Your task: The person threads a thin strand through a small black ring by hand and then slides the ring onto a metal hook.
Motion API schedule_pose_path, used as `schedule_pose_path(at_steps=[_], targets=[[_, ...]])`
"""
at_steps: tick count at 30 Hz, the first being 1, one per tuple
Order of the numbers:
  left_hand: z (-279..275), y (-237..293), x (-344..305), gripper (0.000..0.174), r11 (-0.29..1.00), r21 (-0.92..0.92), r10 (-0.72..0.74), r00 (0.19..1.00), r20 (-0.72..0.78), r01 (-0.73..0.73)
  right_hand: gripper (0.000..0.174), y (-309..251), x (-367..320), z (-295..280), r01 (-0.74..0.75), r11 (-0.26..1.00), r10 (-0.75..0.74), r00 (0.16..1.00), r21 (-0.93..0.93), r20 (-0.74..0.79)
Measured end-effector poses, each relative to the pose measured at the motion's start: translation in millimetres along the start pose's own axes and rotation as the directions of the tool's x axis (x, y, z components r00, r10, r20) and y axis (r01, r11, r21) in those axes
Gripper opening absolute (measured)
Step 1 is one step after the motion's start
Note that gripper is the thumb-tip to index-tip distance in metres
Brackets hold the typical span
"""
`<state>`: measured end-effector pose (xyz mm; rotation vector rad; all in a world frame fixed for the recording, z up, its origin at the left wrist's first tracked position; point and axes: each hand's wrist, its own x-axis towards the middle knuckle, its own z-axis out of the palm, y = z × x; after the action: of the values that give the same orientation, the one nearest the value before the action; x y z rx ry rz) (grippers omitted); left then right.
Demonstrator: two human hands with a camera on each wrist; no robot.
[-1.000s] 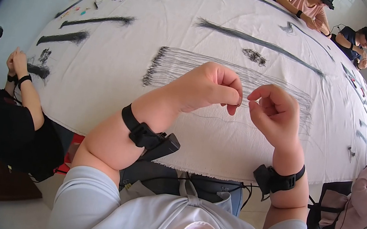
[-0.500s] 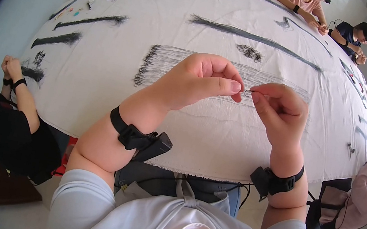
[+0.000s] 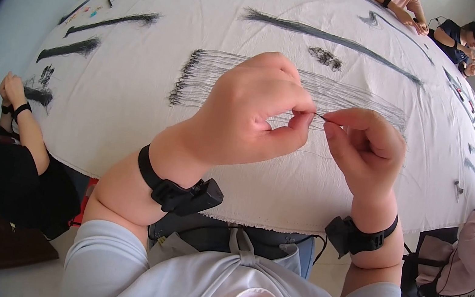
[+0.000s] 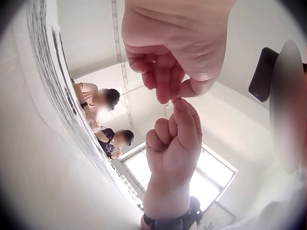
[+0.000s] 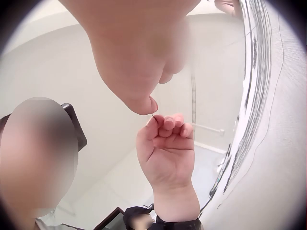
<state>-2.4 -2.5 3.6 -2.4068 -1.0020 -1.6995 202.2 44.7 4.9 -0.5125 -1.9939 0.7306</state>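
Both hands are raised over the table, their fingertips almost meeting. Between them runs a short piece of thin dark strand (image 3: 319, 116), also visible as a fine line in the right wrist view. My left hand (image 3: 250, 107) pinches one side of it between thumb and forefinger, back of the hand upward. On the other side, the thumb and forefinger of my right hand (image 3: 367, 146) pinch it, with the other fingers curled in. Below and behind the hands lies a spread row of long dark strands (image 3: 350, 91), with dark knotted ends (image 3: 185, 76) at the left; the hands hide part of it.
A white cloth (image 3: 130, 126) covers the large table. Farther back lie a long dark bundle (image 3: 328, 36), a small tangled clump (image 3: 326, 58) and more bundles (image 3: 70, 53) at left. Several people sit around the edge, one at the left (image 3: 3, 156) and one at the right (image 3: 461, 256).
My left hand has turned over, its back now upward and its thumb lower. The small loop seen between the fingertips half a second ago now shows as a short, straighter line.
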Motion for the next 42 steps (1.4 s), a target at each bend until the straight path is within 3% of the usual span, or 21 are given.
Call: schedule_pose_path(at_steps=[1,4,11,20,27,31,36,38,42], targets=[[-0.5,0.7,1.8,0.02,0.992,0.087,0.097,0.995,-0.027,-0.094,0.015,1.9,-1.2,0.2,-0.044,0.997,0.044,0.999,0.066,0.001],[-1.5,4.0,3.2,0.026,0.969,0.18,0.186,0.98,-0.07,-0.171,0.016,4.1,-2.3,1.6,-0.092,0.967,0.09,0.996,0.239,0.019],[1.3,6.5,0.3,0.032,0.945,0.203,0.274,0.959,-0.067,-0.256,0.018,1.2,-4.3,2.4,-0.14,0.919,0.123,0.99,0.369,0.068],[1.1,6.6,-1.6,0.033,0.932,0.231,0.302,0.951,-0.065,-0.28,0.019,1.0,-3.9,0.6,-0.074,0.932,0.054,0.996,0.354,0.068],[2.2,10.1,-2.6,0.034,0.921,0.256,0.315,0.948,-0.048,-0.293,0.018,-4.1,-7.5,1.7,-0.094,0.922,0.08,0.995,0.375,0.052],[4.0,13.2,-3.1,0.033,0.935,0.223,0.291,0.956,-0.033,-0.277,0.021,-2.4,-9.9,-0.7,-0.067,0.957,0.048,0.996,0.282,0.077],[6.4,13.1,-4.2,0.032,0.955,0.149,0.262,0.965,-0.015,-0.257,0.024,3.7,-4.8,4.1,0.252,0.963,-0.255,0.966,0.093,0.028],[7.0,13.5,-4.1,0.032,0.958,0.134,0.257,0.966,-0.018,-0.252,0.024,3.8,-3.7,3.2,0.285,0.956,-0.288,0.957,0.064,0.041],[7.1,12.6,-4.1,0.031,0.96,0.123,0.258,0.965,-0.037,-0.252,0.024,0.5,-8.0,1.3,0.071,0.975,-0.09,0.993,0.211,0.081]])
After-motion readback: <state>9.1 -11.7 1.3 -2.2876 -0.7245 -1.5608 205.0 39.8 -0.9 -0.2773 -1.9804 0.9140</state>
